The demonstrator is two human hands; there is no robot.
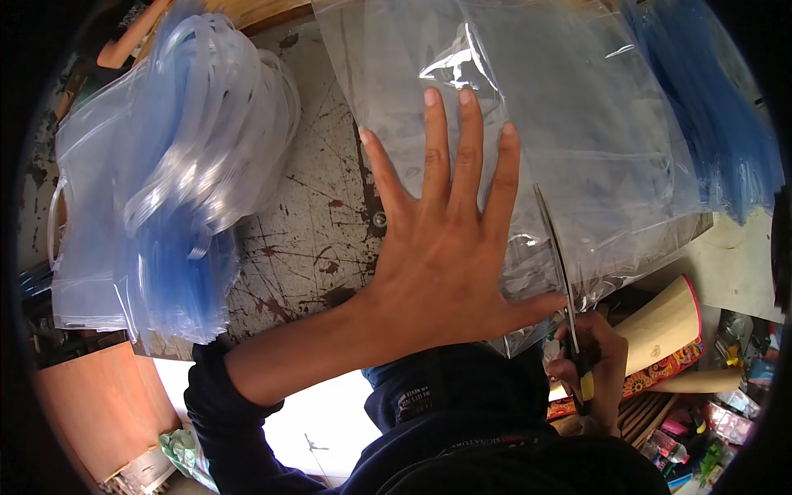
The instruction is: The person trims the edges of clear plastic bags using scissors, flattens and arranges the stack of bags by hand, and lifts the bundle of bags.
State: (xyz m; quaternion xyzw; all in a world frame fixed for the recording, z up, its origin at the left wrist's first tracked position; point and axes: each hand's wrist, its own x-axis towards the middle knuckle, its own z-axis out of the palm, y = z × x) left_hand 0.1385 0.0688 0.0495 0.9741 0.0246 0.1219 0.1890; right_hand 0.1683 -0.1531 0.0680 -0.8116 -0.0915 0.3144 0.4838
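My left hand [445, 256] lies flat with its fingers spread on a clear plastic sheet [594, 157], pressing it against the worn table. In my right hand [606, 355], at the sheet's near edge, is a pair of scissors [558, 252] with a black and yellow handle. Its long blades point away from me, just right of my left thumb, along the plastic. Part of the grip is hidden by my fingers. Left of my left hand rests a stack of clear plastic bags [177, 272] with looped translucent handles [210, 107].
The scratched table [289, 223] shows between the two piles. More bluish plastic [718, 107] is heaped at the far right. Rolled material [660, 330] and assorted small packages [726, 429] lie at the lower right. At the upper left, part of another person's arm [132, 37] shows.
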